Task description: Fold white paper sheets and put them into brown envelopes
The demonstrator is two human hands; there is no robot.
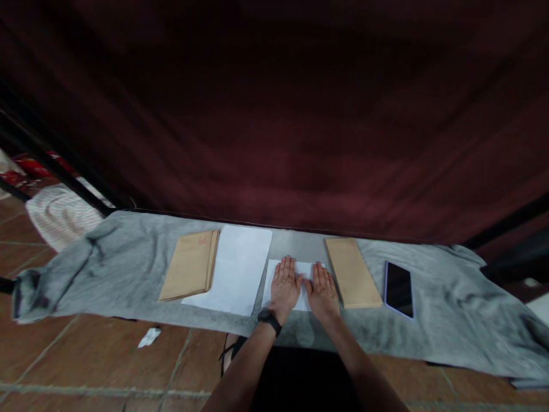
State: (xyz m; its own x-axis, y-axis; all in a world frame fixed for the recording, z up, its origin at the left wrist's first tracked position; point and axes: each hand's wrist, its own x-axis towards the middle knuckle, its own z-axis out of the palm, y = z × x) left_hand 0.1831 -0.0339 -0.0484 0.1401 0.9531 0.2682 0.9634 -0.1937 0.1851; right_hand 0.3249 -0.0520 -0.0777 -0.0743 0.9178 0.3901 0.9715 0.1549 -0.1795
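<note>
Both palms press down on a white sheet of paper (pixel 303 303), smaller than the sheets beside it and perhaps folded. My left hand (pixel 285 285) lies flat on its left half, a dark watch on the wrist. On the right half rests my right hand (pixel 322 290), fingers stretched forward and the thumbs nearly meeting. Left of them are larger white sheets (pixel 240 269), partly under a stack of brown envelopes (pixel 191 263). Just right of my right hand lies a single brown envelope (pixel 354 274) or a stack of them; I cannot tell which.
A phone (pixel 398 289) with a purple edge lies at the right on the grey cloth (pixel 446 303) covering the bench. Behind hangs a dark red curtain (pixel 274 143). A crumpled white scrap (pixel 149 337) is on the tiled floor, and striped fabric (pixel 64 212) hangs at the left.
</note>
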